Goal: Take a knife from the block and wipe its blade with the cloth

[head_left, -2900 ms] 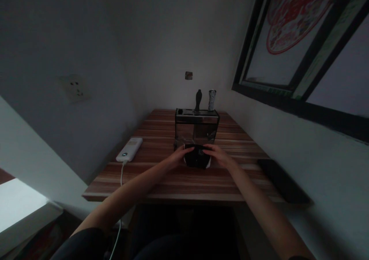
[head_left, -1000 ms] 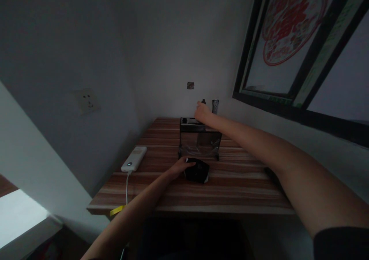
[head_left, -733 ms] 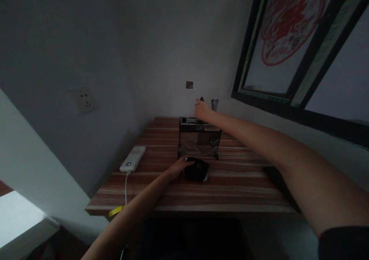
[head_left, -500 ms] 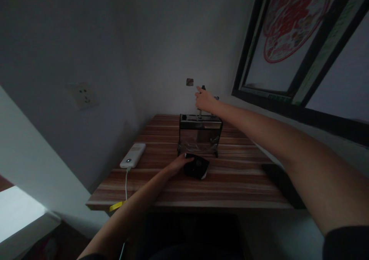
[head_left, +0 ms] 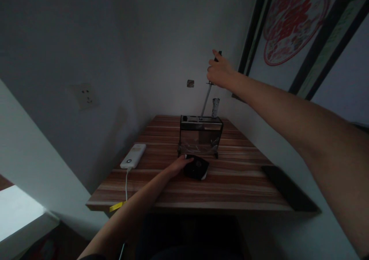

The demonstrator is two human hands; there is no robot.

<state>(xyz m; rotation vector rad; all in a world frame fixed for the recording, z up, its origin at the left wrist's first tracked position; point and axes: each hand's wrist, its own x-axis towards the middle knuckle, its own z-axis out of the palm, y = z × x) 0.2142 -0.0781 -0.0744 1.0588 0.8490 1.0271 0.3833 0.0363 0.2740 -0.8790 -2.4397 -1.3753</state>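
Since the earlier frame, our right hand (head_left: 219, 71) has risen and shifted to the right, drawing a black-handled rod (head_left: 205, 100) up with it, so a long grey length shows above the stand (head_left: 201, 126); the packet has stayed put.

Nearest us, a yellow tag (head_left: 116, 206) sits at the worktop's (head_left: 219, 191) front edge, by its left corner, against a white cable (head_left: 126, 185). At the front right corner a flat black slab (head_left: 288, 187) lies partly past the edge.

Farther in, our left hand (head_left: 176, 166) grips the black packet (head_left: 196, 168) by its left corner, thumb on top, other fingers mostly hidden. It lies just in front of the stand. Near the left edge is a white power bank (head_left: 133, 156), plugged into the cable.

Toward the back edge is the clear-fronted stand. Above it our right hand is closed around the rod's handle. The rod leans right and its lower end meets the stand's top; we cannot tell how much is inside. A silvery tube (head_left: 215, 108) stands upright at the stand's right end.
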